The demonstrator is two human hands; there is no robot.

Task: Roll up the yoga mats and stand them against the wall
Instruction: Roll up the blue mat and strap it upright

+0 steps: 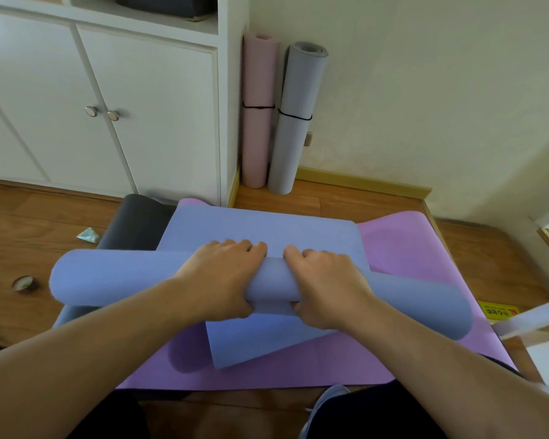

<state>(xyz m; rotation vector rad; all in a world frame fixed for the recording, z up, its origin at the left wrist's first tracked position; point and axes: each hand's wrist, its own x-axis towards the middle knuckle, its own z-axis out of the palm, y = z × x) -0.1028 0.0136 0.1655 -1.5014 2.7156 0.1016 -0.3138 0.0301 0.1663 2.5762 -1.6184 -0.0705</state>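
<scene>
Head view, left hand point(222, 274) and right hand point(325, 286) side by side, both gripping half-rolled blue mat point(114, 275) atop purple mat point(409, 248) on floor point(19, 236), pink roll point(259, 115) and grey roll point(293, 122) upright in wall corner.

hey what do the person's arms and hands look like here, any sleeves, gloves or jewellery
Both forearms are bare right up to the frame edge, so no sleeves show. The left hand and right hand wear no gloves, and no rings, watch or wristbands are visible on the wrists or on the fingers. No markings show. Lower down, dark trousers and a light blue-grey shoe are in view.
</scene>
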